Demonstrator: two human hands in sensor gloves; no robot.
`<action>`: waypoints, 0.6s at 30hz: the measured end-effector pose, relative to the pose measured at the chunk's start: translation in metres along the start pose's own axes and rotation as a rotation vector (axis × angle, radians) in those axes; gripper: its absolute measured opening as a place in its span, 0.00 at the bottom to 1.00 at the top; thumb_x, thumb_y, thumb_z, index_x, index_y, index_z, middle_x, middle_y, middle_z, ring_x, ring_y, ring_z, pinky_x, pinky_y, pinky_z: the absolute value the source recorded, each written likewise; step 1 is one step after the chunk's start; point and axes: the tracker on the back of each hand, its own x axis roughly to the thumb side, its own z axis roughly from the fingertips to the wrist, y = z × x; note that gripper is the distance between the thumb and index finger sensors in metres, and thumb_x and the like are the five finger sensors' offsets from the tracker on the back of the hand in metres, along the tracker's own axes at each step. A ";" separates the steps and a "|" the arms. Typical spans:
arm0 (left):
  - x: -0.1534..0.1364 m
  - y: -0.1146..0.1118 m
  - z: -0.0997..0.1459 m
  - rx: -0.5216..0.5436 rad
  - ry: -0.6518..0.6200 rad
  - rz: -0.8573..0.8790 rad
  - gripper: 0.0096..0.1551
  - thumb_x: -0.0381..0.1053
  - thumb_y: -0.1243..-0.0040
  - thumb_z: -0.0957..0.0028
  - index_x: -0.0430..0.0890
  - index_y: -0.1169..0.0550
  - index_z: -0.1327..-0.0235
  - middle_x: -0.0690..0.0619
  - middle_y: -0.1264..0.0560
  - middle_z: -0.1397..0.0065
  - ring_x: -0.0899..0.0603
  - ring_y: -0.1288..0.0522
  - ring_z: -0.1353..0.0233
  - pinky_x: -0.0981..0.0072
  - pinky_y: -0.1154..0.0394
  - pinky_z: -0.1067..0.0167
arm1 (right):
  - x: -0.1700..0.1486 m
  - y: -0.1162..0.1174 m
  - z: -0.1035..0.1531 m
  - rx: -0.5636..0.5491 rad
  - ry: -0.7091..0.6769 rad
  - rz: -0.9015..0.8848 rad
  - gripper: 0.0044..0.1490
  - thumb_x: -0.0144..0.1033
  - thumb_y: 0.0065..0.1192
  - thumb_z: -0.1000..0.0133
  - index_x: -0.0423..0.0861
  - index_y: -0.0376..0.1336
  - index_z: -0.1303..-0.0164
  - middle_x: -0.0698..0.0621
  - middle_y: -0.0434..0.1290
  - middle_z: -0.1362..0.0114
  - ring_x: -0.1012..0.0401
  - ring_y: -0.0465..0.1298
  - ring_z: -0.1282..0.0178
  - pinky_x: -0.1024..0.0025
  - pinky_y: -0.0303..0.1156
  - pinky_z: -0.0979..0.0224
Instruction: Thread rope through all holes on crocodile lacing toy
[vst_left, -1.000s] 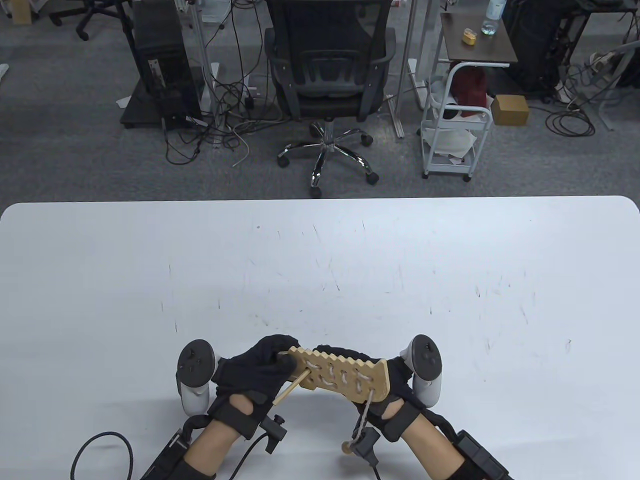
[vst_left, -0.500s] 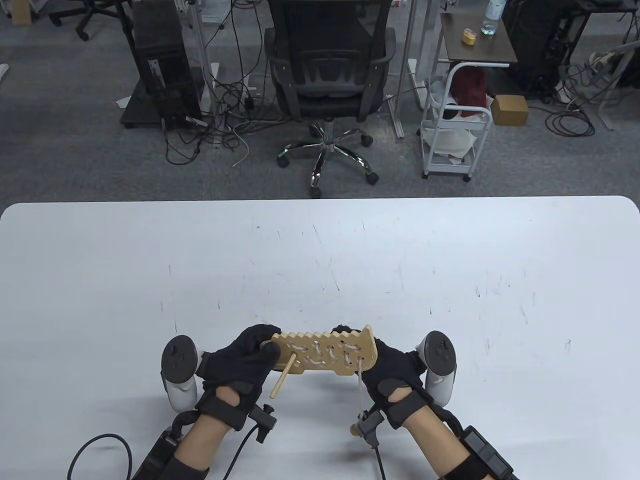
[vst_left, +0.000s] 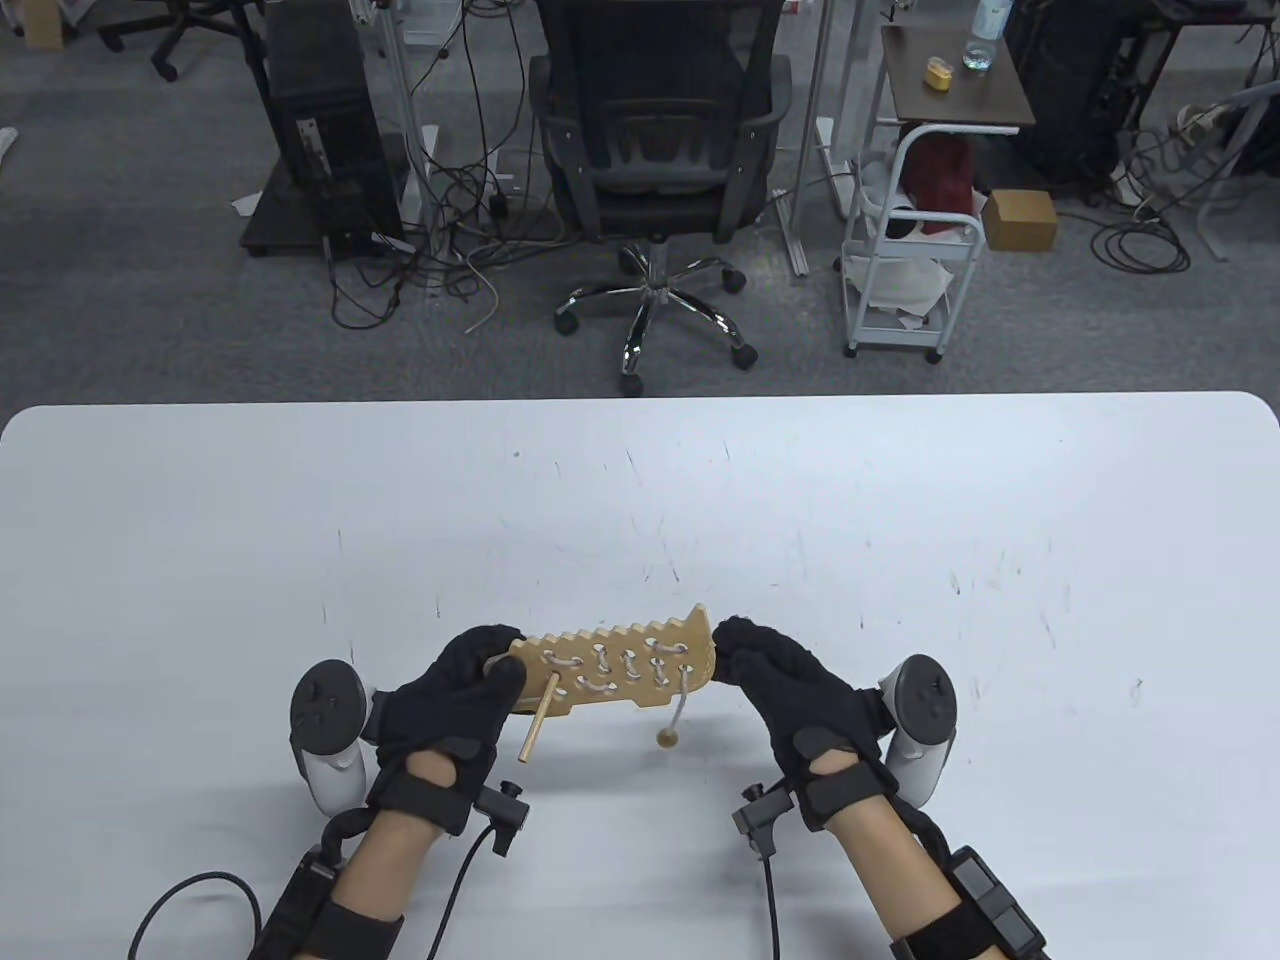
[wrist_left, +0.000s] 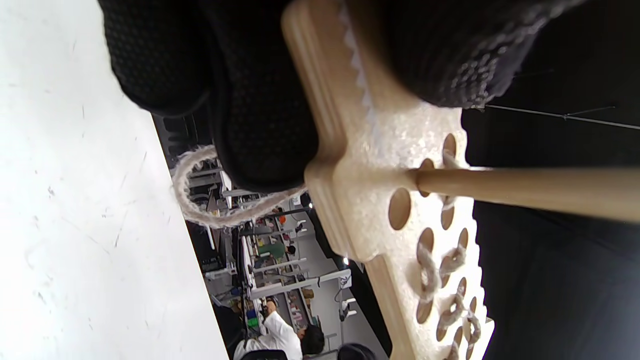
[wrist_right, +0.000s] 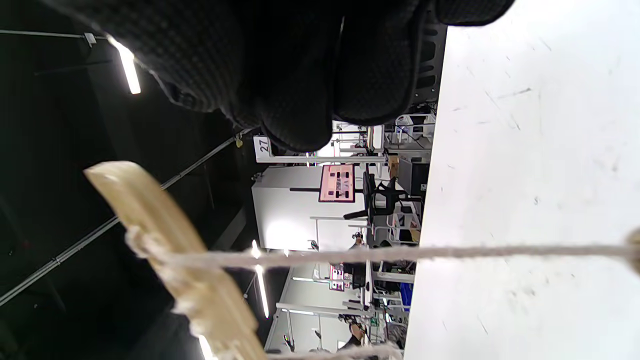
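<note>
The wooden crocodile lacing toy (vst_left: 615, 665) is held just above the white table (vst_left: 640, 500), its jagged edge facing away. My left hand (vst_left: 470, 690) grips its left end, thumb on the face. A wooden needle stick (vst_left: 538, 718) pokes out of a hole near that end toward me. White rope (vst_left: 600, 672) is laced through several holes; its tail hangs from the right end with a wooden bead (vst_left: 664, 738). My right hand (vst_left: 738, 655) is beside the toy's right end, fingers loosely curled, holding nothing. In the left wrist view, fingers (wrist_left: 260, 100) clamp the toy (wrist_left: 380, 200) and a rope loop (wrist_left: 200, 195) hangs behind. In the right wrist view the toy (wrist_right: 175, 250) and rope (wrist_right: 350, 255) sit apart from my fingers (wrist_right: 300, 75).
Beyond the table's far edge stand an office chair (vst_left: 660, 150), a white cart (vst_left: 910, 260) and a black computer tower (vst_left: 320, 130). Cables trail from both wrists over the table's near edge.
The toy moved away from me and to the left, carried by the left hand. The right hand let go of the toy and slid right. The rope tail now hangs free.
</note>
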 end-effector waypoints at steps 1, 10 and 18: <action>0.000 0.001 0.000 0.014 0.002 -0.011 0.29 0.61 0.32 0.60 0.54 0.20 0.45 0.57 0.13 0.48 0.48 0.10 0.54 0.53 0.18 0.45 | 0.001 -0.001 0.000 -0.003 -0.005 0.008 0.25 0.42 0.68 0.45 0.50 0.71 0.38 0.49 0.80 0.41 0.47 0.74 0.38 0.37 0.55 0.28; -0.002 0.009 0.002 0.101 0.018 -0.055 0.29 0.61 0.32 0.59 0.54 0.21 0.45 0.57 0.13 0.47 0.48 0.10 0.54 0.53 0.19 0.45 | 0.007 0.011 0.002 0.092 -0.028 0.088 0.22 0.48 0.70 0.46 0.50 0.76 0.48 0.50 0.82 0.48 0.48 0.76 0.44 0.37 0.57 0.29; -0.002 0.007 0.004 0.127 0.015 -0.080 0.29 0.61 0.32 0.59 0.53 0.21 0.45 0.57 0.13 0.47 0.48 0.10 0.55 0.53 0.19 0.45 | 0.000 0.046 0.014 0.256 -0.012 0.153 0.27 0.53 0.68 0.47 0.48 0.77 0.46 0.42 0.83 0.40 0.43 0.76 0.38 0.35 0.57 0.30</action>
